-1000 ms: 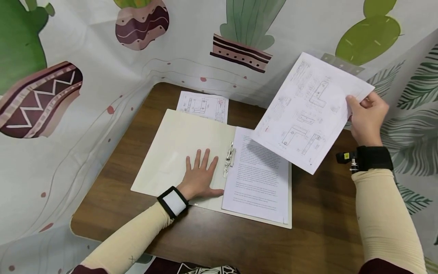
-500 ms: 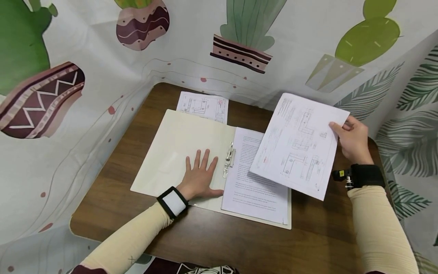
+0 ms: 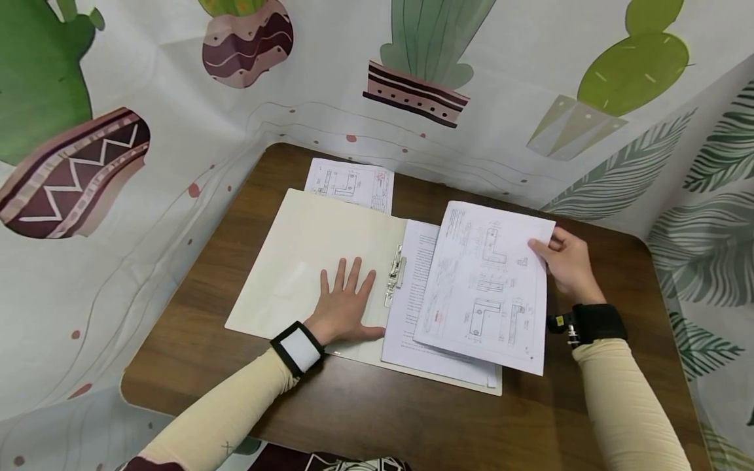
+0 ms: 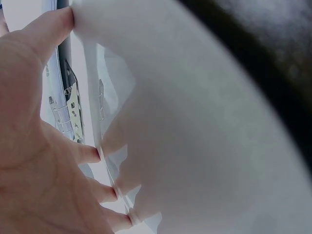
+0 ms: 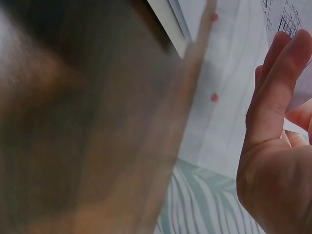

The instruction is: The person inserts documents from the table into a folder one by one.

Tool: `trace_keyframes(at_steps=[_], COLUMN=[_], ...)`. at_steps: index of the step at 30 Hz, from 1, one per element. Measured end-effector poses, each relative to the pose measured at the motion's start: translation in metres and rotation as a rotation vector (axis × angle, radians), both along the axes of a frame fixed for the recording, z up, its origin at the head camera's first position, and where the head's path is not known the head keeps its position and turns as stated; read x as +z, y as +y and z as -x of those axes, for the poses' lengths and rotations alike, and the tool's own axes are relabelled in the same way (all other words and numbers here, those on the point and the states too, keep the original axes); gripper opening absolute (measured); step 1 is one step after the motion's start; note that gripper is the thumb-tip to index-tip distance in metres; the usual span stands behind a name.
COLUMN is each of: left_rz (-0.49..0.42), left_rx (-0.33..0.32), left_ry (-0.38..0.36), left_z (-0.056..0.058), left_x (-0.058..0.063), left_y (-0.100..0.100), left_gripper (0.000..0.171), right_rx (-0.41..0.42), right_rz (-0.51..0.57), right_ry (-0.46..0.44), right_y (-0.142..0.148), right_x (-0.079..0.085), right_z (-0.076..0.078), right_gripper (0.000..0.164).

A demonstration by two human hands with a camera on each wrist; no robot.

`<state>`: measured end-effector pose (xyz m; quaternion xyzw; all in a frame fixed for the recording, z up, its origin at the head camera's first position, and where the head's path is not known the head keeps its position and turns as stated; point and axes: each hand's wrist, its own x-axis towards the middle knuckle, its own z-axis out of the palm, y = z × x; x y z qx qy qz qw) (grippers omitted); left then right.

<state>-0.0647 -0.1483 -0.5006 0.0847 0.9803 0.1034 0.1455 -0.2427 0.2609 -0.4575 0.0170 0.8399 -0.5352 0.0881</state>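
Note:
An open cream folder (image 3: 330, 235) lies on the table, its metal clip (image 3: 394, 275) along the fold. My left hand (image 3: 344, 304) rests flat on the folder's left cover with fingers spread; the left wrist view shows its fingertips against the cover, the clip (image 4: 72, 109) beyond. Printed text pages (image 3: 406, 327) lie on the folder's right side. Over them my right hand (image 3: 568, 261) pinches a drawing sheet (image 3: 485, 288) by its upper right edge, thumb on top. That sheet overlaps most of the text pages. In the right wrist view the right hand (image 5: 275, 131) holds the sheet's edge.
Another drawing sheet (image 3: 353, 180) lies behind the folder, partly hidden under its cover. The wooden table (image 3: 377, 418) has rounded corners and meets a cactus-print cloth (image 3: 330, 78) at the back and sides.
My right hand has brought the drawing sheet down and to the left, from raised at the right to low over the text pages. The left hand has stayed put.

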Motion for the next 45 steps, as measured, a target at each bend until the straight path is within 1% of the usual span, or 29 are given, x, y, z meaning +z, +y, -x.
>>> trace_keyframes(at_steps=[1, 6, 9, 18, 22, 27, 37, 45], left_rz=[0.000, 0.003, 0.004, -0.004, -0.005, -0.006, -0.016, -0.012], left_rx=[0.000, 0.002, 0.002, -0.004, -0.003, 0.001, 0.005, 0.005], left_ry=[0.000, -0.002, 0.000, 0.004, 0.002, 0.006, 0.012, 0.013], left_z=[0.000, 0.000, 0.001, 0.000, -0.001, -0.002, -0.001, -0.002], left_x=[0.000, -0.001, -0.001, -0.001, -0.002, -0.002, -0.001, 0.001], left_y=[0.000, 0.000, -0.001, -0.001, 0.000, 0.000, 0.001, 0.001], left_gripper=[0.119, 0.120, 0.120, 0.121, 0.121, 0.120, 0.120, 0.120], right_rx=[0.004, 0.027, 0.049, 0.081, 0.085, 0.083, 0.082, 0.101], right_rz=[0.019, 0.042, 0.037, 0.076, 0.088, 0.092, 0.048, 0.006], right_ry=[-0.006, -0.022, -0.030, -0.083, -0.093, -0.086, -0.043, -0.025], right_y=[-0.002, -0.015, -0.023, -0.041, -0.046, -0.051, -0.055, -0.061], right_x=[-0.003, -0.014, -0.020, -0.034, -0.036, -0.035, -0.043, -0.047], right_z=[-0.002, -0.010, -0.014, -0.022, -0.025, -0.028, -0.026, -0.026], right_gripper=[0.049, 0.047, 0.048, 0.044, 0.043, 0.045, 0.041, 0.040])
